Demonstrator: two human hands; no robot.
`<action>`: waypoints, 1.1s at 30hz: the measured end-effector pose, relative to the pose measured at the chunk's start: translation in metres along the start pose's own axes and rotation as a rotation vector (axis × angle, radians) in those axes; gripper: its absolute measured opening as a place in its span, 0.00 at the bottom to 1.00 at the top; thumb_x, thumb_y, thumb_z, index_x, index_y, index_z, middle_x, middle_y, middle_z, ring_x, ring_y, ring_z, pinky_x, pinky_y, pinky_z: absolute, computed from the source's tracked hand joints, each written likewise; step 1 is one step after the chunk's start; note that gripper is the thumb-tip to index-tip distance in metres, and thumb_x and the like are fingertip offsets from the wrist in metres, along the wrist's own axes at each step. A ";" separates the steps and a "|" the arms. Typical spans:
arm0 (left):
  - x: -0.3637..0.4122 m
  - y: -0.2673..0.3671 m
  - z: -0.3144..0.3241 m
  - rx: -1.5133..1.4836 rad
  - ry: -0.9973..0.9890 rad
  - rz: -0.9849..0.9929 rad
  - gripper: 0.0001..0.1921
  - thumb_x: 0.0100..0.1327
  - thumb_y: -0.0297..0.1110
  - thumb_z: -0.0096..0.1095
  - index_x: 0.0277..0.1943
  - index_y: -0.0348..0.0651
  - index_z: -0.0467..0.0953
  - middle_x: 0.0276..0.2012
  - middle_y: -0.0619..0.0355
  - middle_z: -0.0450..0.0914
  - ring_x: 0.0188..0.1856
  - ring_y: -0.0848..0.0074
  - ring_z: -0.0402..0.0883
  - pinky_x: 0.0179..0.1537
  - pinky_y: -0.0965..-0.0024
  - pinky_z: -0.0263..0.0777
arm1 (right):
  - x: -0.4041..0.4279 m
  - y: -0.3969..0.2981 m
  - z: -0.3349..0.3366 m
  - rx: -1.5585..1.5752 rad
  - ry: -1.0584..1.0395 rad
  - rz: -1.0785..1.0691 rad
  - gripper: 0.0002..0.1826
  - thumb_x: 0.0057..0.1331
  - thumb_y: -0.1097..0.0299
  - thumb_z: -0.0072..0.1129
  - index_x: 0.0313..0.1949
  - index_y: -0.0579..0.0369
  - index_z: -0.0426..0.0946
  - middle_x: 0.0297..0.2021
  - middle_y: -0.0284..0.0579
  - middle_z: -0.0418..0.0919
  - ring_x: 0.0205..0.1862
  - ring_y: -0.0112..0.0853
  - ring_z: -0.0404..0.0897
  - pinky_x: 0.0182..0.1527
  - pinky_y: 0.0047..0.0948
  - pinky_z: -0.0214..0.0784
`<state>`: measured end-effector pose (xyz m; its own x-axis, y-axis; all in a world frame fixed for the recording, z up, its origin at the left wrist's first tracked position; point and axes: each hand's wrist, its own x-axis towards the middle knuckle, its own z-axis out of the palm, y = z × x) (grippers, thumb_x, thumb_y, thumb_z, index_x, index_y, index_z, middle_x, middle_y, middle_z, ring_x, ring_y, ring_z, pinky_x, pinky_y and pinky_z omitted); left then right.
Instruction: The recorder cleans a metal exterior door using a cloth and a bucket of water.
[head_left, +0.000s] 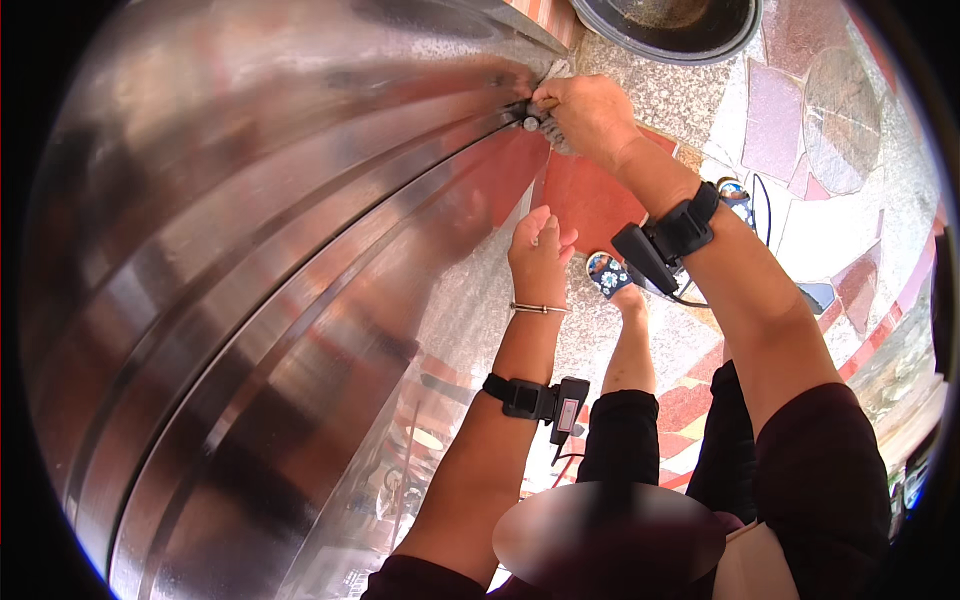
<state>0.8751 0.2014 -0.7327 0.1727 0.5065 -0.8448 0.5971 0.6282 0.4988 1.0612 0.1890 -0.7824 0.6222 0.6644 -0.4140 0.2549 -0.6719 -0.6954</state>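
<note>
A tall, shiny metal door or panel (300, 247) with long vertical grooves fills the left side of the view. At its far edge, my right hand (592, 112) grips a bunched grey cloth (555, 133), pressed close around a small round metal fitting (531, 123). Part of the cloth is hidden under my fingers. Nearer to me, my left hand (538, 244) hovers beside the panel with loosely bent, parted fingers and nothing in them. A blurred reflection of that hand shows in the metal.
A dark round basin (671, 26) stands at the top, on the stone-patterned floor (780, 135). A red tile (592, 199) lies below my hands. My slippered foot (607, 275) is near it. A black cable (763, 210) loops by the other foot.
</note>
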 end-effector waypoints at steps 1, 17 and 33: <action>-0.004 -0.001 -0.003 0.003 -0.001 0.010 0.20 0.71 0.37 0.54 0.61 0.38 0.67 0.56 0.52 0.71 0.48 0.67 0.81 0.51 0.66 0.72 | -0.004 -0.006 -0.006 0.004 0.009 -0.004 0.11 0.59 0.70 0.58 0.39 0.40 0.83 0.36 0.38 0.84 0.40 0.39 0.83 0.42 0.36 0.76; -0.109 0.021 -0.030 -0.220 0.101 0.000 0.16 0.69 0.32 0.48 0.59 0.47 0.67 0.52 0.59 0.74 0.47 0.64 0.80 0.44 0.62 0.75 | -0.161 -0.055 -0.088 1.468 -0.223 0.089 0.14 0.69 0.78 0.47 0.53 0.60 0.73 0.45 0.39 0.78 0.47 0.24 0.76 0.51 0.25 0.69; -0.214 0.097 -0.025 -0.182 -0.170 0.202 0.13 0.72 0.37 0.52 0.54 0.42 0.70 0.51 0.59 0.77 0.43 0.74 0.82 0.43 0.74 0.74 | -0.072 -0.117 -0.137 1.723 -0.265 0.458 0.35 0.69 0.63 0.50 0.73 0.37 0.48 0.68 0.40 0.60 0.65 0.43 0.64 0.64 0.64 0.50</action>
<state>0.8768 0.1686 -0.4987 0.4105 0.5355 -0.7380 0.3899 0.6286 0.6729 1.0875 0.1751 -0.5908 0.2486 0.6883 -0.6815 -0.9677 0.1467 -0.2049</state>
